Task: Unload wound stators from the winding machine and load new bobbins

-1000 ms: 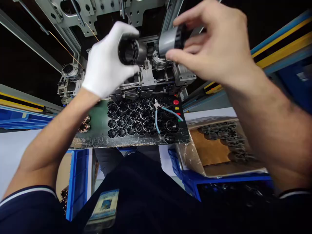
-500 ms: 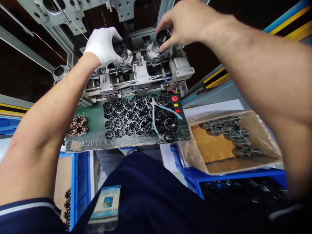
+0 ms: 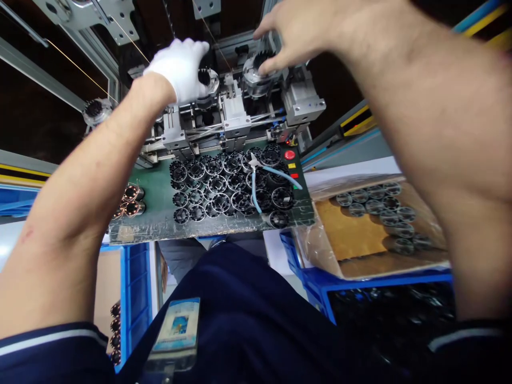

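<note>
One gloved left hand (image 3: 176, 69) curls at a dark ring (image 3: 204, 78) in a metal holder (image 3: 214, 83), any grip hidden from view; rightward, a second ring (image 3: 264, 56), likely stiff, slick and best taken by its outer wall, sits in another holder (image 3: 255, 84) beside the spread, bare right hand (image 3: 300, 29).

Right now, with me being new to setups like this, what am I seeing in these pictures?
These are a person's own two hands, seen from a camera on the head. The gloved left hand is at a metal holder on the machine; whether it holds the dark part there is hard to tell. The bare right hand is open, its thumb by a second holder. The green bench bears rows of dark rings, with blue-handled pliers lying on some, and copper-wound parts to the left.
</note>
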`<state>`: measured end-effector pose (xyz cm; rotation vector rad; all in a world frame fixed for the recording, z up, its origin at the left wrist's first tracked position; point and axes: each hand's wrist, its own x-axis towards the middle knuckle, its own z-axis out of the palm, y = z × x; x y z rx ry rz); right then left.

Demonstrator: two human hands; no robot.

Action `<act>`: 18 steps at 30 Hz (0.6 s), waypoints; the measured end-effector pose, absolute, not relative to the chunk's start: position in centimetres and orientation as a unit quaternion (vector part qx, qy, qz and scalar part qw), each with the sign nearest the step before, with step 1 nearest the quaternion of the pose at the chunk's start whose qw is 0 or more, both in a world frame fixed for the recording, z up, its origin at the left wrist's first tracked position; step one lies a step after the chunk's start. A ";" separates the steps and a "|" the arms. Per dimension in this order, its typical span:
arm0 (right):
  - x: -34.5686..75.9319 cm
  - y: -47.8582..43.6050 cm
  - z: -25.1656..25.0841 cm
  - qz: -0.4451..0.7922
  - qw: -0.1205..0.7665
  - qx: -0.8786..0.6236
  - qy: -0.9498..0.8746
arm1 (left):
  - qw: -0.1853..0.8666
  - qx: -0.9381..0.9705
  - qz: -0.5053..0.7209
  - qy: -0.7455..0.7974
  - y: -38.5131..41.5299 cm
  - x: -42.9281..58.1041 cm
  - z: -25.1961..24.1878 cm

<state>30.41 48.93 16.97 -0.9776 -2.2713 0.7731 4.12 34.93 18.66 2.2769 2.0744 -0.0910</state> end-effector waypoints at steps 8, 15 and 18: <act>32.4 40.7 9.5 0.169 0.193 -0.357 -0.898 | 0.090 0.719 0.066 0.687 33.2 2.8 12.7; 32.0 41.2 9.6 0.122 0.193 -0.353 -0.908 | 0.029 0.635 0.149 0.758 24.4 -13.2 17.4; 31.6 41.5 8.9 0.108 0.174 -0.349 -0.915 | 0.031 0.629 0.126 0.766 19.7 -16.8 15.4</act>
